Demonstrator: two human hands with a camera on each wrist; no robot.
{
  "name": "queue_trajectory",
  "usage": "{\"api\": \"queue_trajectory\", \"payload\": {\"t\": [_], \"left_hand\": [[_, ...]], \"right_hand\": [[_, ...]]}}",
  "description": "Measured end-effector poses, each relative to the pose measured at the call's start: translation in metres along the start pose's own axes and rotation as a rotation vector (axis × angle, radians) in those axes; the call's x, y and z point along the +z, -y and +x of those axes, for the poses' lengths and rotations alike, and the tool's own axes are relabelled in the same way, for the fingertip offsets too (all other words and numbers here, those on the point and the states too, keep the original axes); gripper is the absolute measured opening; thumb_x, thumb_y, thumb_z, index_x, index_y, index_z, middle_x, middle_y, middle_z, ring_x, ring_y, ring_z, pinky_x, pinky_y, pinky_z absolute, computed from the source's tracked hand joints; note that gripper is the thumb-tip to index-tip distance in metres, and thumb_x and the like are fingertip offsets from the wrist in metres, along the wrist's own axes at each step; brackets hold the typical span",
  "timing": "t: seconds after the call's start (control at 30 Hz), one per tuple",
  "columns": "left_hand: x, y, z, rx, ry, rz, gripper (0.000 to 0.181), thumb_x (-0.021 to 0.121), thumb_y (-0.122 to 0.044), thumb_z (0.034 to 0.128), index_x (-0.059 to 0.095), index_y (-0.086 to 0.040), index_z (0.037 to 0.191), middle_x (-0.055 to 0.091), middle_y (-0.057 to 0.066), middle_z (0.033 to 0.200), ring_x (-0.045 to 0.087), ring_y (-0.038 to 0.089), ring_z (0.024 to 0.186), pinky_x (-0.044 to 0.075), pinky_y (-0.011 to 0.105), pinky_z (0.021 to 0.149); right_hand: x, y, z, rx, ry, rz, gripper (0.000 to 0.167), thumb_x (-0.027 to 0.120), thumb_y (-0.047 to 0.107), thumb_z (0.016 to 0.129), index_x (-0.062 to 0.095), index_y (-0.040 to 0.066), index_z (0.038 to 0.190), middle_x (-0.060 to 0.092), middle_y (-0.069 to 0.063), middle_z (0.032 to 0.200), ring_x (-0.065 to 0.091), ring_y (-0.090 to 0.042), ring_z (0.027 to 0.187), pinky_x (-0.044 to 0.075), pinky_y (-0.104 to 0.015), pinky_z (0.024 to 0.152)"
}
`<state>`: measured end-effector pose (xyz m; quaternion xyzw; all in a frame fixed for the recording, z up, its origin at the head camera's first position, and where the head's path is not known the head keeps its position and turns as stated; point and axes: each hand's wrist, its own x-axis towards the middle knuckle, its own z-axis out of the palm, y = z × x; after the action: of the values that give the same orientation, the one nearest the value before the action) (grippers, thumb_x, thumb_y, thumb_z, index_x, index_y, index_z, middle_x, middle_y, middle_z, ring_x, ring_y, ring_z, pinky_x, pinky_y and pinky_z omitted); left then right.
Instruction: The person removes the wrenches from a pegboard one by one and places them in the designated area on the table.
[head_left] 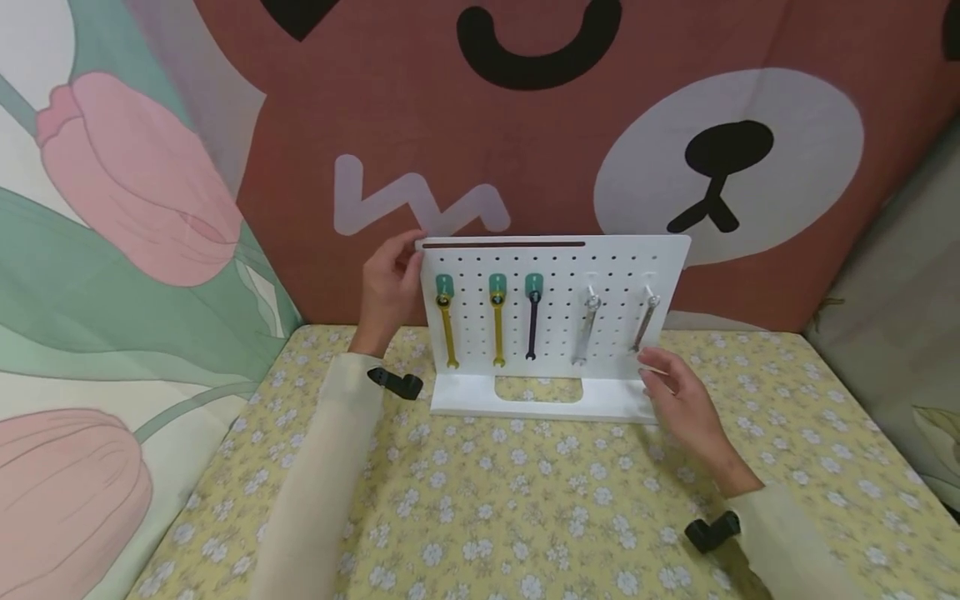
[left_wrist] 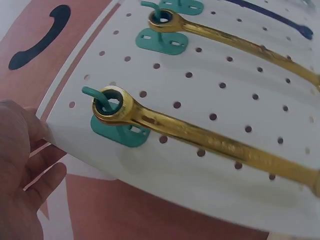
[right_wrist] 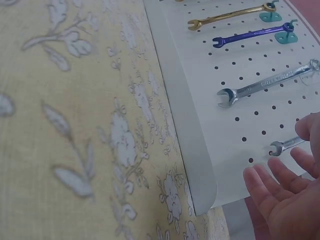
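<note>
A white pegboard stands upright on its flat base. My left hand pinches its upper left corner, and in the left wrist view the fingers reach behind the edge. From green hooks hang two gold wrenches and a dark purple wrench. To the right, a larger silver wrench and a smaller silver wrench hang from clear hooks. My right hand is beside the board's lower right edge, fingers loosely bent, near the smaller silver wrench's lower end. It holds nothing.
A yellow flowered cloth covers the table. Behind the board hangs a backdrop with a brown cartoon face, and a tulip-print cloth hangs at the left. The board's base has a cutout at its middle.
</note>
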<state>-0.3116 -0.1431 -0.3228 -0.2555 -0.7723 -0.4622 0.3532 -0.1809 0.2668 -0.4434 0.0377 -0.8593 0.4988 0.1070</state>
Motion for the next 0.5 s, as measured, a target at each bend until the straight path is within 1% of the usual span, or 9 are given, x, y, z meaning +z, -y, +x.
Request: {"api": "queue_trajectory", "payload": {"t": [0.07,0.1,0.13,0.2,0.3,0.37,0.4,0.47,0.5], "left_hand": [[0.000,0.001,0.001,-0.047,-0.007,-0.061,0.026,0.061,-0.002,0.1031,0.069,-0.002,0.127,0.069,0.014,0.113,0.065,0.025,0.094,0.052,0.039,0.081],[0.001,0.001,0.002,-0.076,-0.010,-0.091,0.025,0.061,-0.001,0.1030,0.069,-0.002,0.126,0.069,0.014,0.113,0.065,0.026,0.095,0.052,0.040,0.082],[0.000,-0.002,0.002,-0.102,-0.012,-0.119,0.024,0.060,0.000,0.1028,0.069,-0.001,0.126,0.068,0.016,0.113,0.064,0.028,0.097,0.051,0.042,0.084],[0.000,-0.002,0.003,-0.141,-0.013,-0.165,0.024,0.060,0.000,0.1030,0.070,-0.001,0.125,0.068,0.016,0.113,0.063,0.028,0.097,0.050,0.039,0.085],[0.001,-0.001,0.004,-0.187,-0.009,-0.212,0.023,0.060,-0.001,0.1033,0.069,-0.001,0.124,0.067,0.016,0.112,0.062,0.027,0.097,0.048,0.034,0.083],[0.002,0.004,0.004,-0.202,-0.007,-0.233,0.022,0.060,-0.002,0.1037,0.070,-0.003,0.124,0.066,0.013,0.110,0.060,0.023,0.093,0.047,0.028,0.078],[0.002,0.004,0.004,-0.210,-0.005,-0.232,0.022,0.060,-0.003,0.1039,0.070,-0.004,0.124,0.065,0.012,0.109,0.059,0.022,0.092,0.047,0.027,0.077],[0.003,0.004,0.003,-0.220,-0.002,-0.234,0.023,0.058,-0.002,0.1044,0.068,-0.003,0.125,0.064,0.012,0.107,0.058,0.023,0.090,0.046,0.026,0.075],[0.004,0.004,0.003,-0.224,0.001,-0.236,0.023,0.058,-0.002,0.1048,0.068,-0.003,0.126,0.063,0.013,0.107,0.057,0.024,0.090,0.046,0.026,0.075]], "right_hand": [[-0.001,-0.001,0.002,0.007,-0.002,0.042,0.055,0.047,0.035,0.111,0.037,0.006,0.156,0.047,-0.018,0.151,0.049,-0.038,0.135,0.049,-0.017,0.092],[-0.001,-0.001,0.003,0.009,-0.007,0.048,0.054,0.047,0.035,0.111,0.037,0.006,0.157,0.047,-0.018,0.151,0.049,-0.037,0.135,0.047,-0.013,0.090],[-0.001,-0.001,0.004,0.014,-0.014,0.051,0.054,0.047,0.035,0.111,0.037,0.007,0.157,0.047,-0.018,0.151,0.049,-0.037,0.135,0.046,-0.011,0.089],[-0.001,-0.001,0.007,0.026,-0.019,0.056,0.055,0.047,0.036,0.111,0.038,0.007,0.157,0.047,-0.017,0.151,0.048,-0.036,0.136,0.046,-0.013,0.091],[-0.002,-0.001,0.010,0.056,-0.021,0.057,0.056,0.048,0.038,0.110,0.038,0.008,0.157,0.048,-0.016,0.150,0.049,-0.035,0.135,0.049,-0.024,0.097],[-0.002,-0.002,0.013,0.070,-0.028,0.071,0.056,0.049,0.038,0.110,0.039,0.008,0.156,0.049,-0.016,0.149,0.051,-0.032,0.132,0.050,-0.031,0.098],[-0.002,-0.002,0.014,0.072,-0.035,0.083,0.055,0.050,0.037,0.110,0.039,0.008,0.156,0.050,-0.016,0.148,0.052,-0.030,0.131,0.050,-0.033,0.098],[-0.001,-0.003,0.017,0.062,-0.051,0.120,0.052,0.051,0.033,0.110,0.041,0.006,0.154,0.051,-0.018,0.146,0.054,-0.024,0.126,0.051,-0.031,0.096],[0.000,-0.004,0.018,0.057,-0.061,0.137,0.051,0.051,0.031,0.110,0.042,0.005,0.153,0.052,-0.019,0.144,0.056,-0.019,0.123,0.051,-0.028,0.094]]}}
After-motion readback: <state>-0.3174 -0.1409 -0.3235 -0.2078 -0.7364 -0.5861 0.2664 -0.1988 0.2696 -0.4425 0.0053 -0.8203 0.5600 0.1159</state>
